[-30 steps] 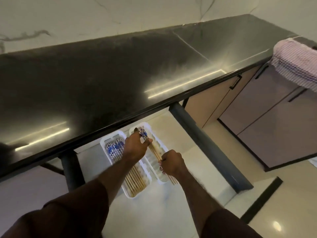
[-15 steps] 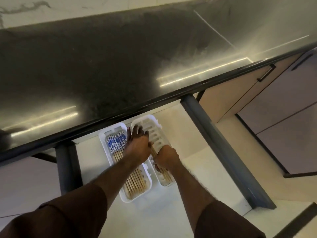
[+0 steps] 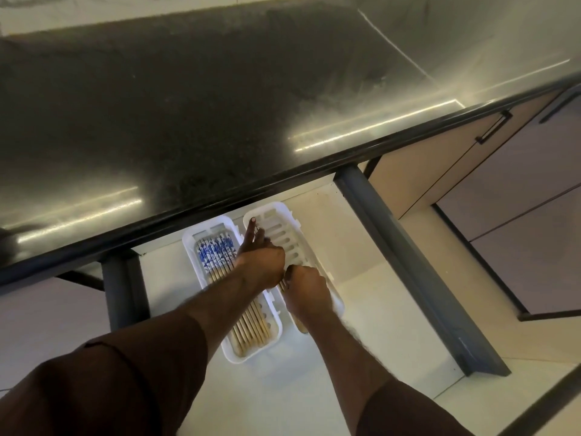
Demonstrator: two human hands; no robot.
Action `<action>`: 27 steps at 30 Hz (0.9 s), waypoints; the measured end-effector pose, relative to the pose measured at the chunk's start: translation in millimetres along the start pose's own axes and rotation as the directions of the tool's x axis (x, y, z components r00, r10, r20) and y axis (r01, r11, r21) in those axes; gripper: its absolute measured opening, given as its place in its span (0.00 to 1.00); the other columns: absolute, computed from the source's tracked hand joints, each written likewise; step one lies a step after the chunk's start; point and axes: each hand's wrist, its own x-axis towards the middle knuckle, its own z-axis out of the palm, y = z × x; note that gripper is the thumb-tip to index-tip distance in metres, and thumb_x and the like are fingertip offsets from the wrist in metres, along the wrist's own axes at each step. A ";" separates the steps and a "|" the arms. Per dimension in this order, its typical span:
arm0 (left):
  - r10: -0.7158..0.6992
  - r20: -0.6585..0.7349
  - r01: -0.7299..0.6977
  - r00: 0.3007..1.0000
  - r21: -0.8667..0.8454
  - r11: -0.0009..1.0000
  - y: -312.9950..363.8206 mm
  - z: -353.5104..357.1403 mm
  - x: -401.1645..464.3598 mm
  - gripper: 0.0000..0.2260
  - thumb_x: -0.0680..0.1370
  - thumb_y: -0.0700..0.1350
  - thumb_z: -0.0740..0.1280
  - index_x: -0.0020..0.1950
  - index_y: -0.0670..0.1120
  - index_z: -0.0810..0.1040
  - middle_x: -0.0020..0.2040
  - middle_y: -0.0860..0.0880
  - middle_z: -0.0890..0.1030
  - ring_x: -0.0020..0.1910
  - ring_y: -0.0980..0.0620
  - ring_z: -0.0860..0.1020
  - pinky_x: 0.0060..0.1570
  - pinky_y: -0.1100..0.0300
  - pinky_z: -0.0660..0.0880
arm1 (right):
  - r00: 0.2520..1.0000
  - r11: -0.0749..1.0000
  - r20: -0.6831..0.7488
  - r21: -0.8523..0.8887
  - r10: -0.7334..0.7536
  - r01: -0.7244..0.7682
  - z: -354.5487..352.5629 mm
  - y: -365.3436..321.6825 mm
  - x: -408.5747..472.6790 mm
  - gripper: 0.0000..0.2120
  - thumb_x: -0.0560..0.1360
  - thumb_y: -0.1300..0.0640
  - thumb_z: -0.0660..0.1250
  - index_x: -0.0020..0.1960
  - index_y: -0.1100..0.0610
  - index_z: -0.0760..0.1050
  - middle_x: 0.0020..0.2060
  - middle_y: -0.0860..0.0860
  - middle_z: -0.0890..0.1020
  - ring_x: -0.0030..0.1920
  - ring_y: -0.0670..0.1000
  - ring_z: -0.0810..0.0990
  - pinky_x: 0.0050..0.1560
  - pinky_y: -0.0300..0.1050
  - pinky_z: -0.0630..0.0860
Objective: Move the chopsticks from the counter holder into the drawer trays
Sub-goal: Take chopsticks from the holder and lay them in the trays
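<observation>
Two white slotted trays lie side by side in the open drawer under the black counter. The left tray point(image 3: 191, 256) holds several wooden chopsticks point(image 3: 217, 253) with blue-and-white patterned tops. Over the right tray point(image 3: 292, 221), my left hand point(image 3: 261, 262) reaches with fingers stretched forward, pressing down on a few chopsticks. My right hand point(image 3: 306, 292) curls round the near ends of those chopsticks point(image 3: 282, 283), low in the right tray. Most of their length is hidden under both hands.
The black counter point(image 3: 220, 105) overhangs the back of the drawer. Dark grey drawer sides run at left point(image 3: 121, 287) and right point(image 3: 408, 262). Beige cabinet doors with black handles point(image 3: 493, 127) stand to the right. White drawer floor point(image 3: 283, 388) lies near me.
Both hands have lowered the held chopsticks into the right tray. My left hand opened from a grip to flat stretched fingers. The camera tilted down and nearer.
</observation>
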 end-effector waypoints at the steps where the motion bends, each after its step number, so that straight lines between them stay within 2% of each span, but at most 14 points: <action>1: 0.022 -0.049 -0.021 0.999 0.009 1.000 0.6 -2.8 -0.8 0.21 0.80 0.48 0.57 0.73 0.47 0.66 0.76 0.45 0.63 0.78 0.42 0.51 0.73 0.40 0.35 | 1.000 1.000 0.011 0.019 0.004 -0.004 -2.4 -0.5 -1.3 0.11 0.79 0.58 0.62 0.60 0.57 0.77 0.55 0.54 0.82 0.53 0.55 0.81 0.55 0.44 0.75; 4: 0.048 -0.106 -0.054 0.993 -0.047 0.997 -0.2 -9.0 -4.4 0.18 0.79 0.46 0.61 0.69 0.46 0.71 0.70 0.46 0.72 0.75 0.44 0.60 0.75 0.42 0.42 | 0.999 0.999 0.028 0.031 0.017 -0.018 -14.4 -4.2 -7.7 0.10 0.78 0.60 0.62 0.57 0.58 0.78 0.51 0.55 0.84 0.50 0.56 0.82 0.49 0.42 0.74; 7: 0.090 -0.206 -0.123 0.974 -0.156 0.980 -4.7 -18.2 -18.1 0.10 0.79 0.44 0.62 0.57 0.44 0.77 0.55 0.45 0.81 0.62 0.47 0.75 0.74 0.46 0.56 | 0.999 0.996 -0.007 0.070 0.053 -0.052 -33.7 -11.8 -20.0 0.10 0.77 0.58 0.64 0.57 0.56 0.78 0.52 0.54 0.83 0.49 0.56 0.82 0.52 0.47 0.78; 9: 0.107 -0.294 -0.174 0.950 -0.213 0.961 -10.1 -26.5 -32.6 0.07 0.78 0.43 0.62 0.52 0.44 0.78 0.50 0.46 0.83 0.53 0.49 0.79 0.67 0.49 0.66 | 0.998 0.994 -0.033 0.091 0.060 -0.057 -51.4 -18.9 -29.4 0.12 0.77 0.60 0.64 0.59 0.58 0.77 0.53 0.55 0.83 0.50 0.57 0.82 0.53 0.47 0.78; 11: 0.102 -0.345 -0.211 0.933 -0.297 0.931 -16.5 -38.8 -52.3 0.07 0.79 0.43 0.62 0.51 0.43 0.78 0.47 0.45 0.83 0.46 0.51 0.80 0.55 0.57 0.74 | 0.994 0.989 -0.071 0.131 0.079 -0.069 -72.3 -30.0 -42.7 0.13 0.78 0.60 0.64 0.62 0.59 0.77 0.56 0.56 0.83 0.52 0.56 0.82 0.56 0.46 0.77; 13: 0.069 -0.391 -0.230 0.918 -0.381 0.895 -22.3 -56.6 -74.5 0.10 0.80 0.44 0.62 0.56 0.42 0.79 0.50 0.45 0.83 0.47 0.50 0.81 0.50 0.60 0.74 | 0.986 0.982 -0.150 0.180 0.076 -0.048 -93.5 -45.4 -57.5 0.14 0.78 0.60 0.64 0.63 0.58 0.77 0.57 0.55 0.82 0.53 0.55 0.82 0.57 0.45 0.77; 17: -0.008 -0.505 -0.272 0.863 -0.478 0.835 -40.1 -102.2 -135.1 0.15 0.81 0.45 0.61 0.68 0.45 0.73 0.62 0.46 0.79 0.58 0.49 0.79 0.58 0.57 0.73 | 0.942 0.976 -0.336 0.213 0.023 0.052 -135.0 -86.2 -94.8 0.16 0.78 0.57 0.66 0.64 0.57 0.77 0.59 0.54 0.82 0.55 0.54 0.82 0.62 0.50 0.77; 19: -0.060 -0.563 -0.290 0.824 -0.510 0.810 -51.3 -121.8 -164.7 0.16 0.81 0.45 0.61 0.69 0.46 0.71 0.60 0.46 0.80 0.55 0.50 0.80 0.56 0.56 0.75 | 0.914 0.969 -0.405 0.230 0.008 0.093 -155.2 -105.0 -114.6 0.15 0.77 0.56 0.67 0.63 0.56 0.78 0.58 0.54 0.82 0.55 0.53 0.82 0.60 0.51 0.78; 21: -0.109 -0.609 -0.306 0.786 -0.536 0.787 -64.4 -135.1 -197.2 0.15 0.81 0.46 0.61 0.68 0.47 0.72 0.53 0.47 0.82 0.47 0.52 0.81 0.52 0.54 0.79 | 0.881 0.969 -0.471 0.195 -0.047 0.155 -173.9 -121.8 -137.9 0.12 0.78 0.56 0.66 0.60 0.54 0.79 0.54 0.51 0.84 0.53 0.52 0.82 0.54 0.44 0.78; 23: -0.144 -0.647 -0.318 0.748 -0.541 0.779 -76.9 -142.8 -228.3 0.15 0.81 0.45 0.60 0.68 0.47 0.71 0.50 0.47 0.82 0.45 0.51 0.81 0.50 0.51 0.80 | 0.849 0.965 -0.517 0.152 -0.105 0.212 -189.2 -137.1 -160.8 0.09 0.78 0.56 0.65 0.57 0.53 0.80 0.50 0.50 0.84 0.51 0.51 0.81 0.48 0.40 0.74; 27: -0.234 -0.728 -0.323 0.644 -0.536 0.780 -100.5 -147.2 -297.3 0.19 0.80 0.46 0.61 0.71 0.45 0.70 0.62 0.42 0.80 0.59 0.43 0.79 0.60 0.49 0.75 | 0.796 0.940 -0.576 0.128 -0.187 0.315 -212.1 -173.3 -214.6 0.12 0.77 0.55 0.65 0.60 0.53 0.79 0.52 0.51 0.84 0.54 0.51 0.81 0.49 0.40 0.72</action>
